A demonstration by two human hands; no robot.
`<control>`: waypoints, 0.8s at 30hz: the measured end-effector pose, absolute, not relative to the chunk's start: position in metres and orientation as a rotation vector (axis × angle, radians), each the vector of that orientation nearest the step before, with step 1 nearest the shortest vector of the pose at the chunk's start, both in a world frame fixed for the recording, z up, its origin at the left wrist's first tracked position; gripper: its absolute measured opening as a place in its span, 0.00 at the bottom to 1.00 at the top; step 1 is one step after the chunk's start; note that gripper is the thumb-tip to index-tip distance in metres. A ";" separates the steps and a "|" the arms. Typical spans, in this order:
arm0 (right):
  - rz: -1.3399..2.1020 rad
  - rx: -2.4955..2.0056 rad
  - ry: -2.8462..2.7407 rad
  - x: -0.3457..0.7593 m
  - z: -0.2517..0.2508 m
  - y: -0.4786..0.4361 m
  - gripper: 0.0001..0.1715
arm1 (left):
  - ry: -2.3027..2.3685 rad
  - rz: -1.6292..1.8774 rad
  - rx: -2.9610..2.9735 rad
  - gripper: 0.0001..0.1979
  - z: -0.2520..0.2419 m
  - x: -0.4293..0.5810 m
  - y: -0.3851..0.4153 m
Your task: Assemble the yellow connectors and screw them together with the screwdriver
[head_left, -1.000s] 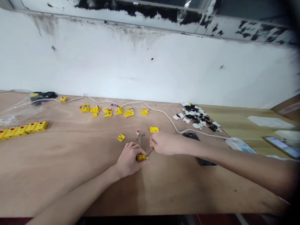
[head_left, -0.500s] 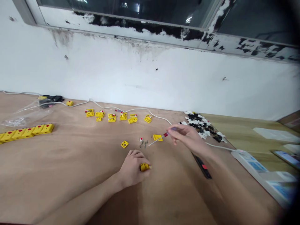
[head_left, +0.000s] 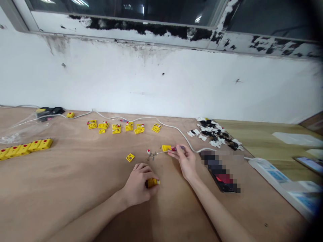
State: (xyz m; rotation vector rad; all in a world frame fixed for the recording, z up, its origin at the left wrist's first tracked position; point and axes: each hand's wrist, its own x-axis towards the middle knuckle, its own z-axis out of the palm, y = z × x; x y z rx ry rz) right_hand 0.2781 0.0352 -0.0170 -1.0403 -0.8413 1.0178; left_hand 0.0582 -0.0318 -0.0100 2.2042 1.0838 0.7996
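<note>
Head cam view: my left hand (head_left: 140, 183) is wrapped round a small yellow plastic block with a pale end (head_left: 152, 183), fingers and thumb clamped on it, down near the front half of the wooden table (head_left: 101, 201). Its long axis runs pretty much side to side, and that pale end points right. Most of the other end is behind my fingers, so I can't tell you much there.

My right hand (head_left: 185, 161) has thumb and fingers pinched together on a screwdriver with a reddish-purple handle and thin metal shaft (head_left: 173, 149). It lies close to sideways too: tip aimed left and a touch toward me, handle off to the right. The tip is right at a little heap of small grey metal bits (head_left: 152, 156); can't tell if it's actually touching them. Just beside those is a white piece with a red button (head_left: 148, 152). A yellow rectangular plastic shell (head_left: 166, 148) sits right behind the shaft, and a square yellow plate with holes (head_left: 130, 157) lies further left, turned cornerwise.
</note>
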 end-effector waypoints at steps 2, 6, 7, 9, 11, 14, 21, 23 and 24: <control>1.035 -1.050 -0.846 0.278 -0.018 0.034 0.24 | 1.071 0.791 2.217 0.07 -0.009 0.058 -0.032; 1.053 -1.040 -0.860 0.277 -0.021 0.034 0.24 | 1.064 0.785 2.230 0.08 -0.010 0.057 -0.033; 1.043 -1.036 -0.857 0.277 -0.021 0.034 0.24 | 1.069 0.785 2.229 0.08 -0.010 0.057 -0.033; 1.023 -1.031 -0.843 0.278 -0.022 0.035 0.23 | 1.086 0.785 2.224 0.08 -0.010 0.056 -0.032; 1.021 -1.027 -0.837 0.278 -0.023 0.036 0.23 | 1.096 0.785 2.215 0.10 -0.009 0.056 -0.032; 1.035 -1.031 -0.860 0.279 -0.024 0.037 0.23 | 1.101 0.805 2.193 0.12 -0.008 0.056 -0.032; 1.014 -1.052 -0.869 0.279 -0.022 0.036 0.22 | 1.293 1.029 2.060 0.09 -0.011 0.053 -0.027; 1.021 -1.054 -0.860 0.279 -0.022 0.037 0.23 | 1.379 1.120 2.003 0.05 -0.012 0.049 -0.022; 1.029 -1.056 -0.856 0.279 -0.022 0.037 0.23 | 1.414 1.148 1.975 0.05 -0.012 0.046 -0.018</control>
